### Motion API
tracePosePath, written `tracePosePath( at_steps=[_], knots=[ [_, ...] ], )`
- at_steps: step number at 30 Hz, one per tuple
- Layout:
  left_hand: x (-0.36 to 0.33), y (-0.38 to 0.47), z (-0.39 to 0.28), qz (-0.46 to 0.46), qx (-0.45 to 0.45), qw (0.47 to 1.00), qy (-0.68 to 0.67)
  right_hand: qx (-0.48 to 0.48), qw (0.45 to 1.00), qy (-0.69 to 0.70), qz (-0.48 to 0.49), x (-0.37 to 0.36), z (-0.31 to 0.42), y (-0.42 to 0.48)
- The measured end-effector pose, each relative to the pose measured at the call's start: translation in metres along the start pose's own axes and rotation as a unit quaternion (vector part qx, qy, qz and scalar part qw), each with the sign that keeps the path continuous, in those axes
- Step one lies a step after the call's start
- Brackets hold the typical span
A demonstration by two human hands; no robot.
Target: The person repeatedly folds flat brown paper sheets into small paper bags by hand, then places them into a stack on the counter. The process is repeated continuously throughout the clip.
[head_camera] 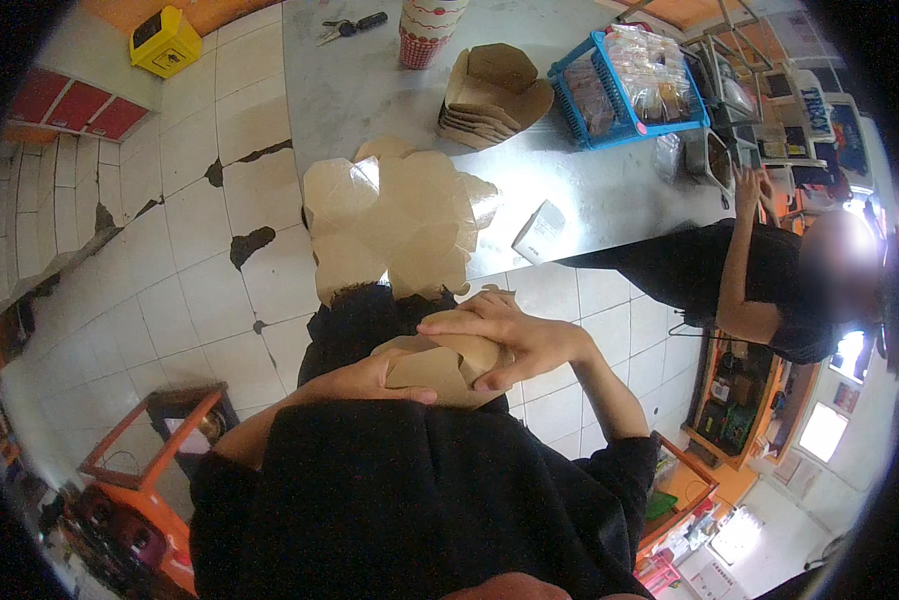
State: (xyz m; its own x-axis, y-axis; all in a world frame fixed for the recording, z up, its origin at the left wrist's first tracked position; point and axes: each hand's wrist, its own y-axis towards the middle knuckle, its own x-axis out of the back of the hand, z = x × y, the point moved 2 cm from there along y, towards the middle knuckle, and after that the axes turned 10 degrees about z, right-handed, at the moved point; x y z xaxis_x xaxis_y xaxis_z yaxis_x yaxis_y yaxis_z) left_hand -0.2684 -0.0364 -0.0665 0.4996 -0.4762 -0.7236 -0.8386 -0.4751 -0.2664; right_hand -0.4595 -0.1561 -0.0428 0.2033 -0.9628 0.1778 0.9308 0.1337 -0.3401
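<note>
A brown paperboard food box, partly folded, sits close against my body between both hands. My left hand grips its near left side, with the thumb along the front panel. Across the top and right side lies my right hand, its fingers spread over the flaps and its thumb bent onto the front. Beyond them, flat unfolded paperboard box blanks rest at the table's near corner. Farther back, a nested stack of folded paperboard boxes lies on the metal table.
A blue plastic basket of small clear packets stands at the back right. Patterned paper cups, keys and a small white box are on the table. A co-worker in black stands at the right. A yellow bin sits far left.
</note>
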Motion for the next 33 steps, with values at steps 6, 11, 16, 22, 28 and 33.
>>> tracePosePath(
  at_steps=[6,11,16,22,28,33],
  knots=[
    [0.003,-0.001,0.013,0.076,-0.088,0.982,-0.147,-0.006,0.997,-0.031,-0.071,-0.004,0.009,-0.004],
    [0.003,0.001,0.017,0.128,-0.136,0.952,-0.243,-0.055,0.991,-0.067,-0.102,-0.008,0.011,-0.003],
    [0.001,0.005,0.018,0.162,-0.158,0.929,-0.292,-0.072,0.992,-0.045,-0.089,-0.01,0.009,-0.008],
    [0.002,0.003,0.019,0.181,-0.165,0.917,-0.315,-0.156,0.975,-0.125,-0.101,-0.006,0.003,-0.023],
    [0.001,-0.002,0.023,0.193,-0.176,0.906,-0.333,0.046,0.993,0.06,-0.089,-0.009,-0.001,-0.012],
    [0.003,0.001,0.023,0.205,-0.191,0.895,-0.347,0.12,0.989,0.008,-0.088,-0.002,0.007,-0.009]
  ],
)
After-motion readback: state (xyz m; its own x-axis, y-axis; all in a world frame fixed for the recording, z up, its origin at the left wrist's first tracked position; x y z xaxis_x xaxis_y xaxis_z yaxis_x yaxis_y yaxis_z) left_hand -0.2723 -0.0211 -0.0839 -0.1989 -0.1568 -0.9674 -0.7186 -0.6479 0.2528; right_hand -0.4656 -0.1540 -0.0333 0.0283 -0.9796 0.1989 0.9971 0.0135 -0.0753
